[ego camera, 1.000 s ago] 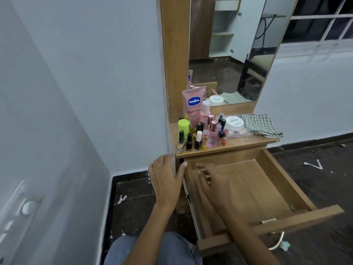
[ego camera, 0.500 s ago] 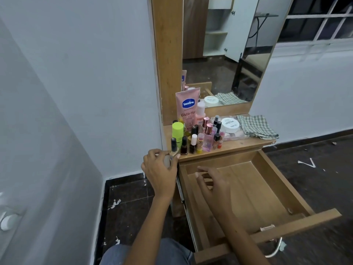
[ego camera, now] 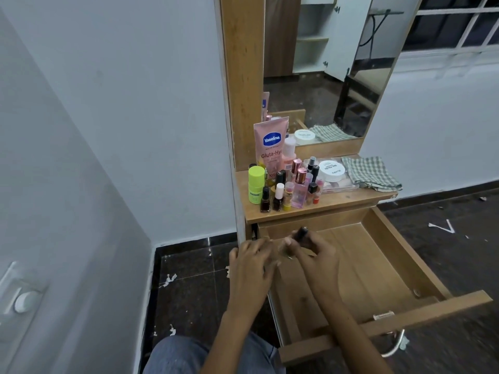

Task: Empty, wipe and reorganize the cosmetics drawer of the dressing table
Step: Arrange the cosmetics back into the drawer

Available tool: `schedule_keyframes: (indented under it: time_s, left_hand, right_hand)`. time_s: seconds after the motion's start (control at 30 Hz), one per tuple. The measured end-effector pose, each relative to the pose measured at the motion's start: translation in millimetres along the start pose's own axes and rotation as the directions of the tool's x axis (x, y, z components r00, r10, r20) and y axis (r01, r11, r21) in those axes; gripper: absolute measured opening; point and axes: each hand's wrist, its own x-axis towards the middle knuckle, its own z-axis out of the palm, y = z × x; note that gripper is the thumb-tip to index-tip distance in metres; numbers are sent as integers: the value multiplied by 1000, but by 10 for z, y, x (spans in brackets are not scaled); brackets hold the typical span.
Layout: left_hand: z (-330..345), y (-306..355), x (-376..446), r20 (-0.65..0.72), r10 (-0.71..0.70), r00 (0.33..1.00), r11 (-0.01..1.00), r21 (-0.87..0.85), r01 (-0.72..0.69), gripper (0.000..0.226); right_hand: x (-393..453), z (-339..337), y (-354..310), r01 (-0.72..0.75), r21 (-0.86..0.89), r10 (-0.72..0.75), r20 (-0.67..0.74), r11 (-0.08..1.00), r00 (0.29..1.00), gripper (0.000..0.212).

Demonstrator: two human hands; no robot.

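Two hands meet over the back left corner of the pulled-out drawer (ego camera: 383,268), whose wooden bottom is bare. Nearest the camera, a knee in blue jeans (ego camera: 183,354) shows at the lower edge, with both forearms reaching forward above it. The left hand (ego camera: 252,265) hovers at the drawer's left wall with its fingers loosely spread and blurred; nothing shows in its grip. The right hand (ego camera: 316,252) is just beside it, fingers curled around a small bottle with a dark cap (ego camera: 302,233), held upright with the cap poking out above the fingers. The bottle's body is mostly hidden and blurred.

Beyond the hands, the dressing table's surface (ego camera: 337,202) carries the cosmetics, crowded toward its left side. At the front edge stand dark nail polish bottles (ego camera: 265,202), with a lime green stick (ego camera: 255,184) to their left and a pink perfume bottle (ego camera: 299,191) to their right. Behind them a pink Vaseline tube (ego camera: 270,147) stands upright against the wooden frame. To the right, a round white jar (ego camera: 331,170) sits on a clear flat case, and a checked cloth (ego camera: 371,174) lies folded at the right end. The mirror (ego camera: 324,63) rises behind, reflecting the jar, the cloth and an open cupboard.
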Motion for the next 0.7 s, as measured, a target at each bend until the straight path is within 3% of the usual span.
schedule_keyframes:
  time_s: [0.07,0.2,0.33,0.53,0.7]
  left_hand:
    - [2,-33,-32,125,14,992,997,76,-23,37]
    - [-5,-95,-75,276,-6,961,987,159,-39,48]
    - [-9,-126,-108,320,-22,947,986,162,-32,50]
    - [-29,-109,-113,331,-20,943,986,162,-36,53]
    - [-38,-98,-128,337,-23,941,984,175,-38,53]
  right_hand:
    - [74,-28,104,-130,-131,125,-45,983,991,9]
    - [266,39,342,-266,-417,332,93,869,939,17]
    - [330,247,363,-174,-535,315,183,826,931,17]
    - [313,353,420,-93,-549,297,295,831,908,15]
    - [309,363,459,-121,-570,331,280,813,901,16]
